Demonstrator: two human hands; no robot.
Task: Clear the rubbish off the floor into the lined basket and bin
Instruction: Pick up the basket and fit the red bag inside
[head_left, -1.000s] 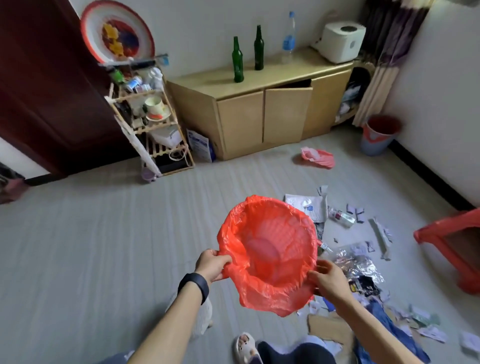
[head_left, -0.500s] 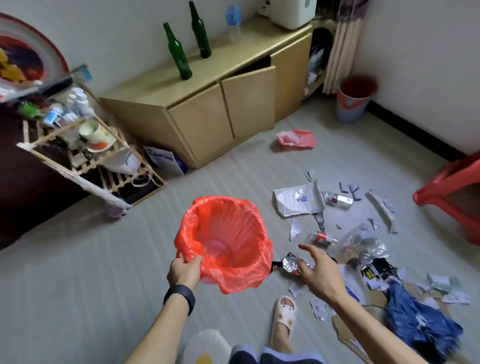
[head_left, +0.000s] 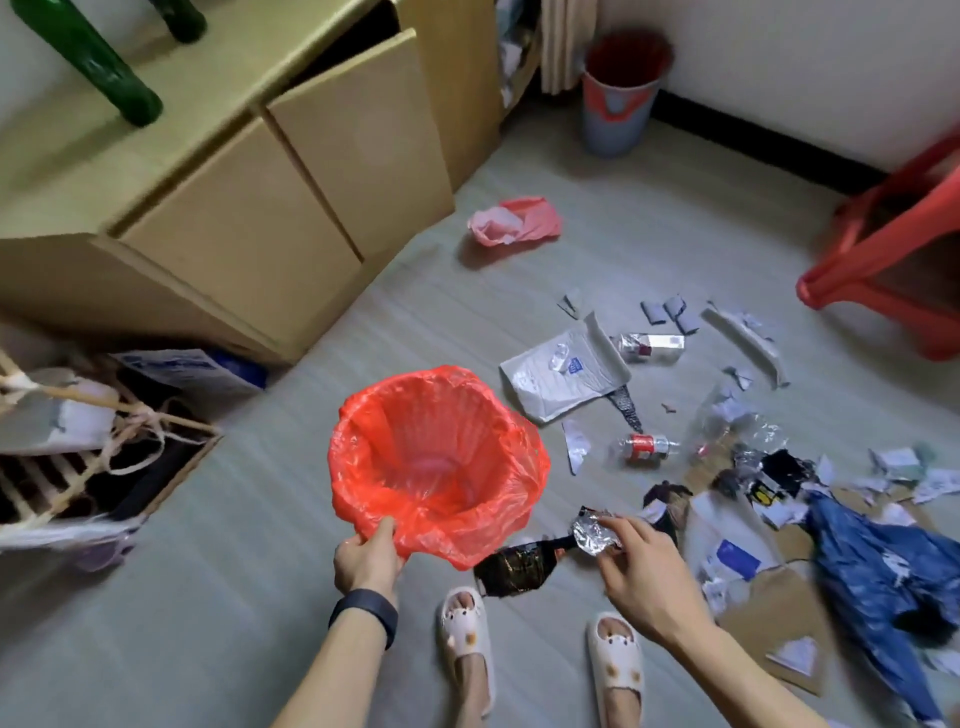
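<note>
Your left hand (head_left: 366, 558) is gripping the near rim of the round basket (head_left: 405, 431), thumb pressing over the edge and fingers curling beneath it, with a smooth dark wristband (head_left: 363, 613) sitting on that wrist. The basket is lined with a thin, glossy red plastic bag whose loose edge is bunching in wrinkled folds over the rim, and its ribbed, tapering inside is facing up at you. Your right hand (head_left: 641, 577) is pinching a wrapper (head_left: 592, 532) between thumb and fingertips at its crinkled silver foil end, just beside the basket at its four o'clock. The wrapper's flat, shiny black end is hanging toward the basket's six o'clock, under the liner's edge, and you cannot tell whether it is touching the floor (head_left: 208, 597). The rest of the rubbish is lying across the pale, finely striped floor from your one to your four o'clock: a white padded envelope (head_left: 556, 379) with a torn flap, a small clear bottle (head_left: 644, 448) with a red label lying on its side, a red-and-white pack (head_left: 652, 345), scraps of torn paper, crumpled clear film, flat brown cardboard (head_left: 769, 623) and a rumpled blue heap (head_left: 883, 561), cloth or plastic being unclear. A crumpled pink bag (head_left: 514, 221) is lying alone at twelve o'clock, near the tan, flat-fronted cupboard (head_left: 260, 208). The grey, round bin (head_left: 621, 98), lined in red, is standing at one o'clock against the wall, well apart from the basket.
</note>
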